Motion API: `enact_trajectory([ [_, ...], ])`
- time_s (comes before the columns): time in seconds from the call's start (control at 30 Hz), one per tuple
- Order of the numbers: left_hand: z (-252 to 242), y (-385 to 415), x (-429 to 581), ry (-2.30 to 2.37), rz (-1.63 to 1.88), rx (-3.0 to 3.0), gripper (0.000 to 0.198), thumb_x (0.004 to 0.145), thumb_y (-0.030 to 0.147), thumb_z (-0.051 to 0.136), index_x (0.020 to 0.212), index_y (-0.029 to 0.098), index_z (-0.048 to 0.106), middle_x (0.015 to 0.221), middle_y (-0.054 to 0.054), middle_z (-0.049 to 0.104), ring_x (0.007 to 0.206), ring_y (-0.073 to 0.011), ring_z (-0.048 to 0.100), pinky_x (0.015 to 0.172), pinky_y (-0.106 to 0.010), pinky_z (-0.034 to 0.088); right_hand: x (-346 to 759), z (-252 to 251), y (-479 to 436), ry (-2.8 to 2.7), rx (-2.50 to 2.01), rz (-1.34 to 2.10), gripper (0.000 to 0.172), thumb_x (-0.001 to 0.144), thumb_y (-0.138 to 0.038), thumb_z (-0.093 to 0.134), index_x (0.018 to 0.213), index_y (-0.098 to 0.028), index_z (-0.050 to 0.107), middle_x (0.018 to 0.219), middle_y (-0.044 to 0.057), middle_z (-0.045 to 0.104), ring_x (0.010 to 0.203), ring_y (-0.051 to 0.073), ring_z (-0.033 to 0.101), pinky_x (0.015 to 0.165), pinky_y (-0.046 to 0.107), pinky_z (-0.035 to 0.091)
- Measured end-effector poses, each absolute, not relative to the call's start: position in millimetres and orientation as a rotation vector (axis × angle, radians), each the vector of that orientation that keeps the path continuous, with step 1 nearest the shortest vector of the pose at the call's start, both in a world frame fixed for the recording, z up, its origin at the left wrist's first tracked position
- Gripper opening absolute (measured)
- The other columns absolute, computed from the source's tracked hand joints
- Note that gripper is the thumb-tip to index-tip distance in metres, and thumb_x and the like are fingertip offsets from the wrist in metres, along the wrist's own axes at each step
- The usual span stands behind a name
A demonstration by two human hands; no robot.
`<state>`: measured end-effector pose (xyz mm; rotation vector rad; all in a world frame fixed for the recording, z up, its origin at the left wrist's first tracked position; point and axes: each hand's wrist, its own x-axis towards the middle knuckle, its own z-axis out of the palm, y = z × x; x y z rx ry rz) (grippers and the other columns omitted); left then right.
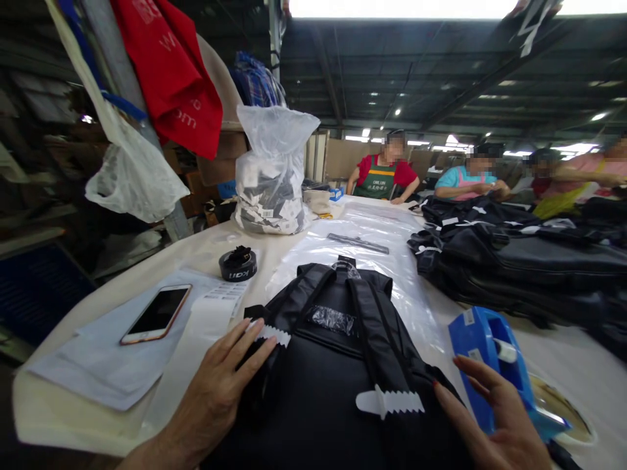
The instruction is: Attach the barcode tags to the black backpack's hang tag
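A black backpack (pixel 313 391) lies in front of me with its shoulder straps facing up. My left hand (pixel 228 375) rests on its left side, fingers stretched out over a white zigzag-edged strip (pixel 278 335). Another white notched strip (pixel 392 401) with a rounded end lies across the lower right strap. At the backpack's right side is my right hand (pixel 502 411), thumb against the black material and fingers spread. Just beyond those fingers stands a blue tape dispenser (pixel 473 333). Clear plastic film (pixel 332 320) covers part of the back panel between the straps.
On the left lie a phone (pixel 157 314), white papers (pixel 102 365), a label strip (pixel 215 307) and a black tape roll (pixel 238 264). Clear plastic bags (pixel 313 245) lie ahead. A tag-filled bag (pixel 272 189) stands behind. More black bags (pixel 529 261) are piled right. Several co-workers sit beyond.
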<state>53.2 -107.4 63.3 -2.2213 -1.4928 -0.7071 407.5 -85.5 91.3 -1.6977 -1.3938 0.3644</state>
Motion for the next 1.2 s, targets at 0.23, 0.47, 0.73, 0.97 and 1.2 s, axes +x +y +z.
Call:
enact_trajectory([
  [0.23,81,-95,47,-1.278,-0.796,-2.413,0.042,0.085,0.003,0.035,0.112,0.027,0.056,0.129,0.001,0.056,0.126,-0.0137,0.043,0.11,-0.031,0.03,337,152,-26,-2.146,-0.977,0.239,0.029,0.091,-0.034,0.047,0.115,-0.02,0.055,0.119,0.01,0.058,0.112,0.021,0.055,0.096,0.038,0.046],
  [0.47,118,-78,47,-1.328,-0.477,-2.805,0.031,0.08,0.008,0.034,0.082,0.025,0.059,0.097,0.0,0.067,0.093,-0.0159,0.059,0.084,-0.027,0.044,272,107,27,-2.692,-0.719,0.467,0.051,0.094,-0.049,0.04,0.137,-0.021,0.043,0.147,0.01,0.038,0.138,0.026,0.027,0.114,0.052,0.018],
  [0.73,187,39,123,-1.751,-0.232,-2.72,0.03,0.084,0.016,0.034,0.087,0.017,0.063,0.09,-0.008,0.066,0.087,-0.0219,0.061,0.079,-0.033,0.046,272,60,25,-2.666,-0.714,0.83,0.061,0.094,-0.058,0.03,0.143,-0.02,0.035,0.146,0.011,0.038,0.138,0.023,0.028,0.115,0.052,0.011],
  [0.97,126,137,191,-1.658,-0.298,-2.87,0.045,0.094,0.04,0.035,0.131,0.019,0.048,0.135,-0.012,0.051,0.127,-0.0254,0.043,0.105,-0.04,0.034,273,45,33,-2.633,-0.654,0.923,0.064,0.091,-0.063,0.033,0.146,-0.035,0.02,0.15,0.002,0.032,0.138,0.023,0.027,0.113,0.056,0.01],
  [1.2,53,128,194,-1.653,-0.263,-2.973,0.062,0.093,0.059,0.026,0.146,0.028,0.021,0.152,-0.015,0.02,0.139,-0.0346,0.018,0.11,-0.061,0.013,260,-4,59,-2.66,-0.683,0.819,0.033,0.094,-0.046,0.042,0.122,-0.038,0.057,0.116,-0.005,0.067,0.11,0.019,0.061,0.101,0.035,0.045],
])
